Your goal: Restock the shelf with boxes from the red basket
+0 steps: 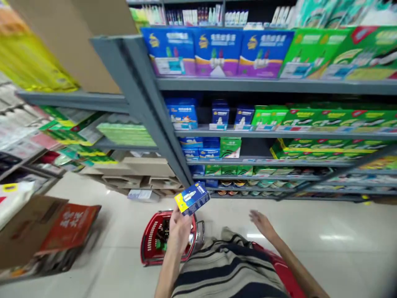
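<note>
Clasping a tilted blue carton in the raised left hand

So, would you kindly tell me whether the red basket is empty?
Not empty: dark and green items show inside the basket, partly behind the left hand holding a box; how full it is cannot be told.

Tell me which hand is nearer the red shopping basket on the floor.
Left. The left hand, holding a blue box, is over the red shopping basket. The right hand, open and empty, is farther off to the basket's right.
</note>
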`<state>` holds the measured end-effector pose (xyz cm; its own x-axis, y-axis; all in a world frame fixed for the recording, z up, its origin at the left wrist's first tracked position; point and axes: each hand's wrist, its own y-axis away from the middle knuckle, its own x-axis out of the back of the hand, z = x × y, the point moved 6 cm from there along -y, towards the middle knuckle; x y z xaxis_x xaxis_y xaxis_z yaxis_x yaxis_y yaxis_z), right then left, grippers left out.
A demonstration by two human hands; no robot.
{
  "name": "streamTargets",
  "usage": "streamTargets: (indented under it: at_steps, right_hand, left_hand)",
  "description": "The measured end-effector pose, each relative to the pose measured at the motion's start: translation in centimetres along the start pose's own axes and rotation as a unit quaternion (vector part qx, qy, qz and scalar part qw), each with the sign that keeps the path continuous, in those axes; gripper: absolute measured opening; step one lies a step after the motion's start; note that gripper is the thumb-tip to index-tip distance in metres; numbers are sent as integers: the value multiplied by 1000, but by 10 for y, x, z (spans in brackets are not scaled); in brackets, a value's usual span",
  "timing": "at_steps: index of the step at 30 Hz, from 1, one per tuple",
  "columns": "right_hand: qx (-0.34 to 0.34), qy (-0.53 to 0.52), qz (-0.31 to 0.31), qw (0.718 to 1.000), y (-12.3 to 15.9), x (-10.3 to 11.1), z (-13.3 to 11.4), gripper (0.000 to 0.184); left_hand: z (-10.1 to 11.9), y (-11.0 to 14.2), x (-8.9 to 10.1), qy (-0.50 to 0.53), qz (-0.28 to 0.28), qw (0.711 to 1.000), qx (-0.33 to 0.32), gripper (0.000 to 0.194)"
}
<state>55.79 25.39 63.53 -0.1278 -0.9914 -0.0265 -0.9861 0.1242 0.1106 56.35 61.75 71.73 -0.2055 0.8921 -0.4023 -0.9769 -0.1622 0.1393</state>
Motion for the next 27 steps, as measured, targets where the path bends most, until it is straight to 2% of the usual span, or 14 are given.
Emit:
streamTargets:
  at_steps: [2, 5, 6, 8, 10, 12, 14, 16, 18, 20, 22, 25, 27]
  right_hand:
    - [-30, -69, -48, 996, -30, -6, 1, 68]
    - [-58, -229, -154, 959, -65, -43, -28, 75]
    - [-61, -261, -158, 950, -74, -51, -39, 74]
    - [-60, -265, -118, 955, -86, -55, -56, 69]
    - [-43, -228, -90, 969, -96, -48, -68, 64]
    - [-5, -187, -124, 974, -104, -42, -78, 59]
    - [30, -152, -171, 973, -114, -37, -87, 55]
    - [64, -102, -199, 973, -126, -36, -102, 53]
    - [130, -23, -190, 973, -140, -35, -129, 49]
    - [229, 51, -133, 963, -155, -27, -172, 42]
    - [328, 100, -44, 938, -167, -12, -223, 34]
    - [438, 194, 59, 876, -183, 9, -289, 28]
    - [480, 277, 84, 828, -200, 15, -318, 32]
  left_hand:
    - [-14, -10, -48, -10, -41, 999, 20, 73]
    - [-30, -18, -114, -35, -111, 993, 21, 88]
    - [-34, -20, -132, -49, -135, 990, 14, 89]
    - [-39, -21, -159, -70, -181, 981, 0, 90]
    - [-40, -22, -173, -73, -207, 976, -3, 85]
    - [-39, -27, -173, -88, -192, 977, 8, 68]
    - [-37, -37, -166, -129, -155, 979, 32, 54]
    - [-34, -50, -159, -164, -136, 976, 49, 53]
    - [-27, -65, -154, -164, -138, 976, 41, 60]
    - [-21, -81, -148, -143, -136, 980, 24, 64]
    - [-17, -97, -140, -113, -134, 984, 24, 66]
    - [-17, -116, -128, -61, -123, 990, 39, 69]
    - [-16, -126, -121, -28, -109, 993, 40, 71]
